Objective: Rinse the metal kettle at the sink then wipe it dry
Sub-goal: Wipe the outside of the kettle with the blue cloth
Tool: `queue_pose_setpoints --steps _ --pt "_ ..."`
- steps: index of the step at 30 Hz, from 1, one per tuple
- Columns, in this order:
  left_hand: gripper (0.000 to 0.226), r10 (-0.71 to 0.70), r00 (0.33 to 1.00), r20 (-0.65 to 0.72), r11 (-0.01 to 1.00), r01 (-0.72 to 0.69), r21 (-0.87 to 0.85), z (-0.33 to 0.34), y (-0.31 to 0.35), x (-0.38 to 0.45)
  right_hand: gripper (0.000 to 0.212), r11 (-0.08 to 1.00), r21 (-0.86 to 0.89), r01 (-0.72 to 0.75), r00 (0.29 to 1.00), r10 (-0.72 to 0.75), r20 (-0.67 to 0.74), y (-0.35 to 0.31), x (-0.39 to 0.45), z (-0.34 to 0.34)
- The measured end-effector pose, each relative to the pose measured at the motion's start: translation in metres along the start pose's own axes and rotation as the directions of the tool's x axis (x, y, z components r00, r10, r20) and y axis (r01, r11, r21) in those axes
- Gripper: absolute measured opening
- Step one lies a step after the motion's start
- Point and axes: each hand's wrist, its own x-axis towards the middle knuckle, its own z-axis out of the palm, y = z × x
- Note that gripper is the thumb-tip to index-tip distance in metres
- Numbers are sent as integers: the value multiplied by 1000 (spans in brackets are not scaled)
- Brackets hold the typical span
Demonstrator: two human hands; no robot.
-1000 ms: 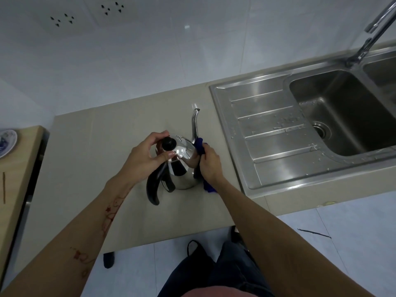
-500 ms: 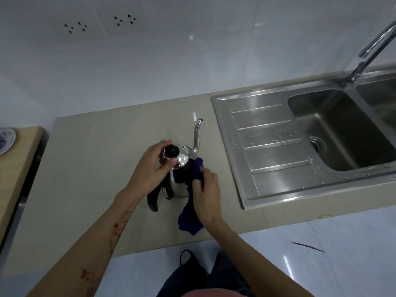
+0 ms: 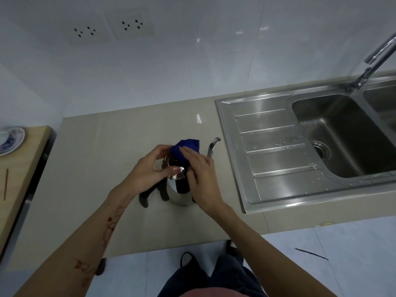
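The shiny metal kettle (image 3: 180, 192) stands upright on the beige counter (image 3: 90, 168), left of the sink. Its thin curved spout (image 3: 213, 146) points away from me and its black handle (image 3: 147, 197) faces me on the left. My left hand (image 3: 147, 170) grips the kettle's top at the lid. My right hand (image 3: 200, 179) presses a dark blue cloth (image 3: 186, 150) over the lid and the far upper side. The lid knob is hidden under the cloth and fingers.
A steel sink (image 3: 334, 133) with a wet ribbed drainboard (image 3: 274, 151) lies to the right, its tap (image 3: 372, 61) at the far right. A wooden table with a blue patterned plate (image 3: 10, 140) stands at the left. White tiled wall with sockets behind.
My right hand has carried the blue cloth from the kettle's near right side up onto its top. The left hand keeps its hold at the lid. The camera has tilted slightly.
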Motion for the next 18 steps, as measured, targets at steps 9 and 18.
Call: queue_pose_setpoints --steps 9,18 --pt "58 -5 1000 -16 1000 6 5 -1 -4 -1 56 980 20 -197 980 196 27 25 -4 8" --pt "57 -4 1000 -11 1000 4 -7 -1 -4 -2 53 847 -462 264 961 -271 54 28 8 -42"
